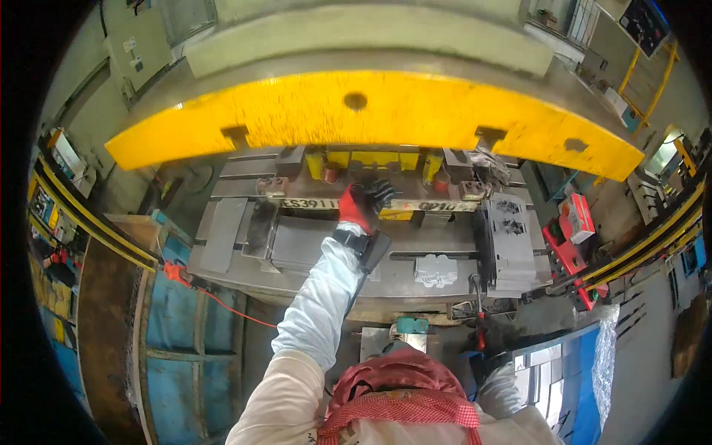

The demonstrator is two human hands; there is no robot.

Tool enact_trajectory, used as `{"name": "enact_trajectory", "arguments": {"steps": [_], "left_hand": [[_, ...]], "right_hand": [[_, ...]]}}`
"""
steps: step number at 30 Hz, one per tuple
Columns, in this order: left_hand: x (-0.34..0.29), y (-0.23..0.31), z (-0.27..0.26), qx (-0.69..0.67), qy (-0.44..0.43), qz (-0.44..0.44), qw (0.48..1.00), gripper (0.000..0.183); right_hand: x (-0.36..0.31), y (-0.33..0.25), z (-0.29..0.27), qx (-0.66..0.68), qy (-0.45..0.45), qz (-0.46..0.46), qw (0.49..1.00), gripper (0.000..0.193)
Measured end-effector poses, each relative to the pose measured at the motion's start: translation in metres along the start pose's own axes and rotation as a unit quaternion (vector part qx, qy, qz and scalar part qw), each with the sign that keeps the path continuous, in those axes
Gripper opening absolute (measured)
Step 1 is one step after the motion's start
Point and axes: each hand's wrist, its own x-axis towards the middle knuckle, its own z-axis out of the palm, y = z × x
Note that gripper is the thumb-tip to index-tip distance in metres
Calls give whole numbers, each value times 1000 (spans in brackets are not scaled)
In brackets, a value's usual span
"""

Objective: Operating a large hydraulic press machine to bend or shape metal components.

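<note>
My left hand point(365, 205), in a red and black glove, reaches over the front of the die point(386, 182) under the yellow press ram point(371, 111). Its dark fingertips stretch to the right, and nothing shows in them. A dark band and a flat dark device point(375, 251) sit at that wrist. Low on the right, my right hand point(489, 347), dark-gloved and in shadow, is closed round a long metal tool with a red handle point(480, 337). The tool's shaft points up toward the bed's front edge. A grey formed metal part point(436, 271) lies flat on the press bed point(386, 285).
Flat grey sheets point(297, 241) are stacked left of centre, with another stack point(512, 248) at right. A lone sheet point(222, 233) lies far left. Yellow-black guard bars point(96, 215) flank both sides. A red box point(577, 219) stands right; a blue-panelled frame point(174, 311) stands left.
</note>
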Motion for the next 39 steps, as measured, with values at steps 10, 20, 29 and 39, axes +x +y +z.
{"name": "enact_trajectory", "arguments": {"steps": [10,20,29,39], "left_hand": [[19,1,-22,486,-186,226,824,42],[10,0,-2,9,9,-7,1000,44],[-2,1,9,38,14,16,999,40],[-13,16,18,-19,-10,-34,999,40]], "right_hand": [[-12,-23,19,-46,12,29,998,41],[-5,-22,-1,-271,25,-66,960,45],[41,-195,124,-276,-110,-195,935,50],[239,-285,272,-291,-264,-347,851,27]]}}
